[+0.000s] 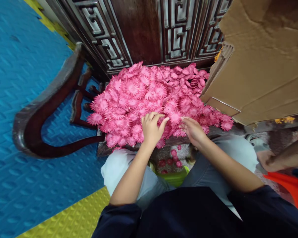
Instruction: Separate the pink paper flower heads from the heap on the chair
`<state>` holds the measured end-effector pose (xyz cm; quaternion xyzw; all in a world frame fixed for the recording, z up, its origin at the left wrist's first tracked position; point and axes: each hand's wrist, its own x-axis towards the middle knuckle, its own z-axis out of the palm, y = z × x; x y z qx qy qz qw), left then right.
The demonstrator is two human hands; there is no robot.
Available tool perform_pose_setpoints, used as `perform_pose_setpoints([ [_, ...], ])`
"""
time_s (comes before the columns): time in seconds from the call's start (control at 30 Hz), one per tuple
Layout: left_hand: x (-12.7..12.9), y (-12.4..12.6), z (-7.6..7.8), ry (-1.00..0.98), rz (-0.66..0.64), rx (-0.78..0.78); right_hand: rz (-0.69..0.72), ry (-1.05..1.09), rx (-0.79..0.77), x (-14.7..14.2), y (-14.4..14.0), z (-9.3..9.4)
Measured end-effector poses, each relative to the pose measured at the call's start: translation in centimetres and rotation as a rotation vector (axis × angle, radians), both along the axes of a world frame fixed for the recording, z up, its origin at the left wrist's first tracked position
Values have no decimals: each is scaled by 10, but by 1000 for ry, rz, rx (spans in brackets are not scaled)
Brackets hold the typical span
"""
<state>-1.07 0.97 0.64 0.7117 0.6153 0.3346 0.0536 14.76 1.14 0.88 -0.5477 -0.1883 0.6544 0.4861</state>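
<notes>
**Hands at the front edge of a heaped flower pile**

Flowers, pink and daisy-shaped (149, 96), lie heaped on the seat of a dark carved wooden chair (139, 29), the pile running right to the front edge nearest the person. The left hand (152, 127) rests on that edge with fingers curled down into the blooms, seemingly gathering a few, though what it grips is hidden. The right hand (193, 130) lies flat and low beside it, fingers together against the flowers; whether it pinches one cannot be told.

The likely trouble is spillage: the heap overhangs the seat lip, and any rake or tug there could send blooms over the edge (several flowers (172, 160) already lie on the floor between the knees, above a green container (175, 178)).

A cardboard box (260, 62) leans in from the right, covering that side of the pile and crowding the right hand. The chair's curved armrest (47, 112) bounds the left. Another person's arm (285, 157) reaches in at far right. Blue and yellow foam mats (27, 99) cover the floor.
</notes>
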Motion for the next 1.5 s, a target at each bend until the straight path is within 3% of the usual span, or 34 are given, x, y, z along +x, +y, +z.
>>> perform_pose_setpoints([
  [0.23, 10, -8, 1, -54, -187, 107, 202, -96, 167, -7, -5, -3],
  [0.57, 11, -10, 2, -77, -197, 19, 185, -118, 181, -5, -3, -6],
  [0.87, 13, -5, 3, -499, -191, -179, 146, -175, 163, -9, -5, 3],
  [1.23, 9, -3, -1, -940, -189, -497, 178, -251, 270, -7, -6, 2],
  [1.5, 10, 0, -4, -1103, -149, -545, 217, -151, 227, -5, -6, 5],
])
